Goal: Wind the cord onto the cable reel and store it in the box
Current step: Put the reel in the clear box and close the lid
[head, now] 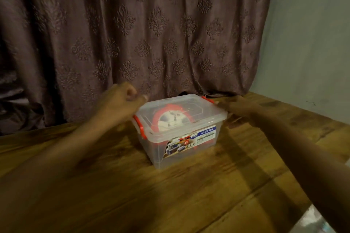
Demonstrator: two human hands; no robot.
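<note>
A clear plastic box [189, 149] stands on the wooden table [170, 195], its clear lid [204, 111] on top. Through the lid shows the red and white cable reel [170, 119] lying inside. A red latch [140, 126] sits on the box's left end and another red latch [207, 99] on its far right end. My left hand [121, 100] hovers just left of the lid with fingers curled and thumb out, holding nothing visible. My right hand [236, 108] reaches to the lid's right edge by the far latch, its fingers blurred.
A brown patterned curtain [132, 34] hangs right behind the box. A pale wall [312, 53] stands at the right. The table's right edge [322, 195] runs diagonally at the lower right, with floor beyond it.
</note>
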